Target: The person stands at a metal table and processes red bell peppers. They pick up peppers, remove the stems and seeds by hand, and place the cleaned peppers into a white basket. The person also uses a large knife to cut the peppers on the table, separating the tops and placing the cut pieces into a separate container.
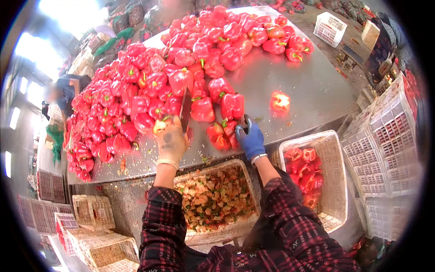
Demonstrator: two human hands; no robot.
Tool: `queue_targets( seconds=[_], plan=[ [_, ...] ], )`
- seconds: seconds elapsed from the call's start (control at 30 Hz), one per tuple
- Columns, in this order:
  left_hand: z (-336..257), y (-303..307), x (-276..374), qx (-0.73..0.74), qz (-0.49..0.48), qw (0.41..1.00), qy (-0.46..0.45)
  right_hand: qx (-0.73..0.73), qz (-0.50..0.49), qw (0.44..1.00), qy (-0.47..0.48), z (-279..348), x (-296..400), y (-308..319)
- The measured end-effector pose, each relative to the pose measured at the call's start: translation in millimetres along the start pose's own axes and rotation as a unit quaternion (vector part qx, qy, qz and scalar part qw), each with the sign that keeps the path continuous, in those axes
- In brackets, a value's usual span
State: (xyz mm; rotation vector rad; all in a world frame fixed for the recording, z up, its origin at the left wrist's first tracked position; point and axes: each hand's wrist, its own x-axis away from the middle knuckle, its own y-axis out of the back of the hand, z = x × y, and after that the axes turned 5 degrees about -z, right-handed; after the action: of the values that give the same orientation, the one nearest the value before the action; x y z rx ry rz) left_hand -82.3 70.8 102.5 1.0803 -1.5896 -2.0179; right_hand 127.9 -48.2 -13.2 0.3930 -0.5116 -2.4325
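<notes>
In a beige glove, my left hand point(171, 141) grips a knife point(185, 110), its blade pointing away over the steel table. A pale cut pepper piece with green stem point(160, 125) shows at that hand's left side; whether the fingers hold it I cannot tell. My right hand point(252, 140), in a blue glove with dark fingertips, has its thumb and forefinger apart. Its fingers are close beside red peppers with green stems point(217, 134) near the table's front edge; contact is unclear. Beyond both hands spreads a large heap of red bell peppers point(149, 81).
A cut pepper point(280, 102) lies alone on the steel table point(316, 85). Below the edge stand a crate of pepper cores point(249, 166) and a crate of red peppers point(334, 217). Stacked crates point(380, 136) rise at right, more crates point(98, 248) at lower left. A person point(66, 91) bends at far left.
</notes>
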Motion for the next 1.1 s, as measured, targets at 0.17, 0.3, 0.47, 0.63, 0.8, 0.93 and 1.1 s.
queue_targets(
  seconds=[0.17, 0.3, 0.47, 0.63, 0.8, 0.93, 1.1],
  plan=[
    [-10.1, -5.4, 43.8, 0.104, 0.052, 0.993, -0.006, -0.019, -0.038, 0.998, 0.052, -0.5, -21.4, -8.5],
    [18.5, -5.0, 91.0, 0.205, 0.101, 0.973, -0.029, 0.011, -0.003, 0.997, 0.073, -1.7, -35.2, -12.6],
    [37.9, -17.4, 119.4, 0.272, 0.081, 0.959, 0.015, 0.018, 0.027, 0.998, 0.060, -12.5, -38.8, -6.4],
    [4.9, 45.9, 37.2, 0.236, -0.090, 0.966, -0.050, 0.028, 0.008, 0.998, 0.052, -12.5, -36.4, -14.0],
    [10.2, 40.0, -28.1, 0.156, -0.105, 0.963, -0.192, 0.020, 0.001, 0.999, 0.034, -12.1, -36.4, -13.0],
    [6.4, 39.2, -45.0, 0.162, -0.124, 0.952, -0.228, -0.013, -0.009, 1.000, 0.024, -9.1, -34.9, -9.2],
    [32.7, -15.9, -41.2, -0.019, 0.145, 0.973, -0.178, -0.021, -0.018, 0.999, 0.025, -14.2, -36.8, -13.1]
  ],
)
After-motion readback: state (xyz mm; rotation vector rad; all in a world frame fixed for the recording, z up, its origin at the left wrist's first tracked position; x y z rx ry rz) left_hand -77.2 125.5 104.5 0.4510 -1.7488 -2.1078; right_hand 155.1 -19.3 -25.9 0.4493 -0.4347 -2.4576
